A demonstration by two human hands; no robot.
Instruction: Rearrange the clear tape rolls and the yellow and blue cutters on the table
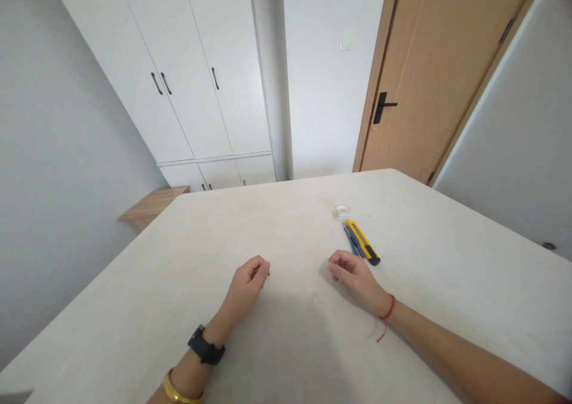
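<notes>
My left hand (248,277) rests on the pale table in a loose fist, thumb against the curled fingers, with nothing visible in it. A dark watch and a gold bangle are on that arm. To its right, my right hand (355,276) lies with fingers curled in and also shows nothing held. A red string bracelet circles its wrist. Just beyond the right hand lies a yellow box cutter (361,239) with a black end. Beside it are slim blue and dark pen-like tools (353,240), their exact kind unclear. A roll of clear tape (342,212) sits behind them.
The wide white table (250,219) reaches away to its far edge. Past it stand a white wardrobe (214,118) with black handles and a wooden door (429,76) at the right. A wooden ledge (154,206) juts out beyond the table's left side.
</notes>
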